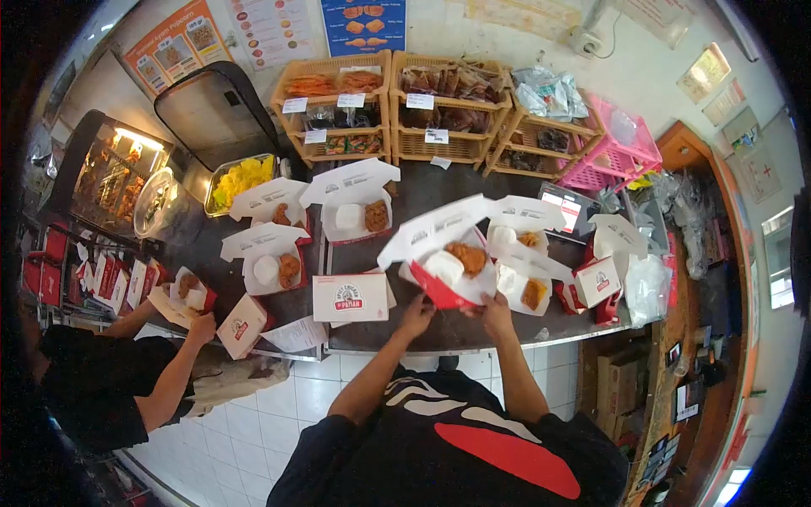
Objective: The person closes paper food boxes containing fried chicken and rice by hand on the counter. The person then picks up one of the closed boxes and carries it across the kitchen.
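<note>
Black shirt [372, 460] nearest; left hand [417, 318], right hand [495, 319]: fingers pinching open box [441, 292]. I judge uneven lift could spill the chicken [465, 258].

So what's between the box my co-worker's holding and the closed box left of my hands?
The head view shows an angled logo box between the co-worker's box and the closed box, with a printed sheet beside it.
</note>
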`<state>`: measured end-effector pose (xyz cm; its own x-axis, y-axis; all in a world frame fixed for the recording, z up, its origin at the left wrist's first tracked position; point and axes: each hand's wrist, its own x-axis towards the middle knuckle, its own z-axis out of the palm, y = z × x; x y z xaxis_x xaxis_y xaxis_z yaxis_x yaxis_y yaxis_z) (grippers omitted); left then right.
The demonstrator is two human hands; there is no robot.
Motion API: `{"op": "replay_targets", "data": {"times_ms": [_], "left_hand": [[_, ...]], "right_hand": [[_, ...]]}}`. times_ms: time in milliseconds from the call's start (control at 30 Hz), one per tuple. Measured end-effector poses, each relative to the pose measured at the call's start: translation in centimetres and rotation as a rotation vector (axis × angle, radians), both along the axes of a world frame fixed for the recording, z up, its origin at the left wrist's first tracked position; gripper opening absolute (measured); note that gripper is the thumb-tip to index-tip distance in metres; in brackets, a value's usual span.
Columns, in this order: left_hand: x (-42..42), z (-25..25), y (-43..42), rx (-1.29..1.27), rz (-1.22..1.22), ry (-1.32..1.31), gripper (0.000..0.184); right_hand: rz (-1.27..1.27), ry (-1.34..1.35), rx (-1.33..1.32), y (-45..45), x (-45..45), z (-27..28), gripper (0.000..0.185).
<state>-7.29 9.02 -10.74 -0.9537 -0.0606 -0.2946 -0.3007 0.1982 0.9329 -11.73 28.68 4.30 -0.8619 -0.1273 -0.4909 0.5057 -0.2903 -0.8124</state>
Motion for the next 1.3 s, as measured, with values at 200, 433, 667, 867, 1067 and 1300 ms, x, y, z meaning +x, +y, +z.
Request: {"op": "replay_targets", "data": {"times_ms": [200, 433, 667, 867, 1067, 1300], "left_hand": [[-4.0, 0.6, -1.4, 1.337, 0.126, -0.217, 0.057], [4.1, 7.5, -3.7, 0.855, 0.279, -0.371, 0.063], [2.5, 15.9, -1.6, -0.284, -0.481, 0.207, 0.041], [6.3, 12.6, -0.6, -0.583, -0.412, 0.469, 0.029], [6.9, 10.1, 2.0, -0.726, -0.251, 0.406, 0.058], [6.9, 7.4, 4.5, -0.926, 0.029, 0.353, 0.079]], "right_hand": [[0.046, -0.114, -0.038, 6.7, 11.6, -2.6, 0.036], [-0.061, -0.215, -0.004, 5.9, 16.9, -8.6, 0.040], [0.453, -0.214, 0.226, 3.1, 13.3, -5.7, 0.032], [0.136, 0.873, 1.090, 2.3, 7.3, 5.1, 0.016], [0.499, 1.002, 1.533, 0.5, 8.0, -4.6, 0.057], [0.118, 0.699, 1.466, 2.0, 9.7, -8.7, 0.077]]}}
